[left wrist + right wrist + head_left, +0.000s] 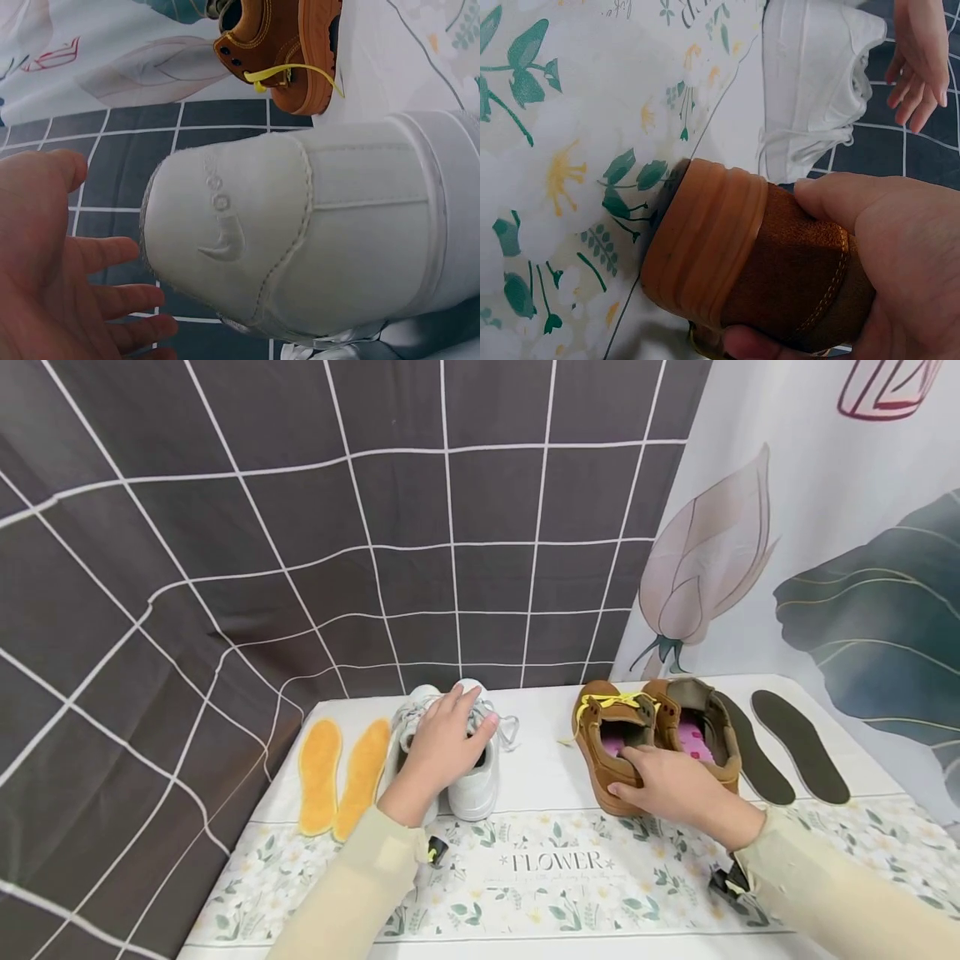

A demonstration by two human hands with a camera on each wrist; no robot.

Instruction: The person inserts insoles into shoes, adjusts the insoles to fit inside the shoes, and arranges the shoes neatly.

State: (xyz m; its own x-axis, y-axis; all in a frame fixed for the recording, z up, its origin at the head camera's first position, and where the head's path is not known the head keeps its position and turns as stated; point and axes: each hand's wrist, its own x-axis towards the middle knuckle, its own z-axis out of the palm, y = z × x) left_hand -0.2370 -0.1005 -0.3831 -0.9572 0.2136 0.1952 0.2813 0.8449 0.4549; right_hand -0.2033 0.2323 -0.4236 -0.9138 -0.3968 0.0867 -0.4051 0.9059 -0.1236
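Observation:
Over the pair of white sneakers (474, 795), my left hand (444, 745) hovers with its fingers extended. In the left wrist view its fingers are spread beside the heel of a white sneaker (360, 202), not wrapped round it. My right hand (671, 781) grips the heel of the nearer brown shoe (600, 768), thumb outside and fingers over the collar. The right wrist view shows this brown heel (780, 270) between thumb and fingers. Yellow laces (613, 700) cross that shoe. A second brown shoe (726, 752) stands beside it, with a pink patterned insole (694, 745) inside.
Two orange insoles (319, 768) lie left of the sneakers. Two dark insoles (801, 745) lie right of the brown shoes. All rest on a white table with a floral cloth (555, 902). A dark grid-patterned curtain (495, 577) hangs behind and to the left.

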